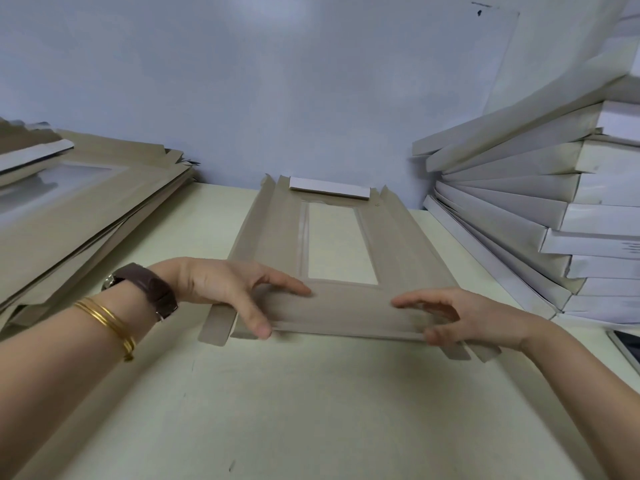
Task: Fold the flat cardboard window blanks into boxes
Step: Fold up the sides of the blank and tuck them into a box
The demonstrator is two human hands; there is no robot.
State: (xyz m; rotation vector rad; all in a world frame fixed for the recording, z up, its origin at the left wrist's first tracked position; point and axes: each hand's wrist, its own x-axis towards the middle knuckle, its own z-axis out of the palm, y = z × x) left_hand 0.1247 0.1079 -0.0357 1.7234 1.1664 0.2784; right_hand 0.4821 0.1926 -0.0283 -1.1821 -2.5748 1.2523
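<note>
A flat grey-brown cardboard blank with a clear rectangular window lies lengthwise on the pale table. Its near end flap is lifted a little off the table. My left hand pinches the flap's left end, thumb at the near edge and fingers on top. My right hand pinches the right end the same way. The far flap stands folded up, showing its white side.
A pile of flat window blanks lies at the left. A tall, leaning stack of folded boxes stands at the right, close to the blank. A dark flat object shows at the right edge. A pale wall closes off the back.
</note>
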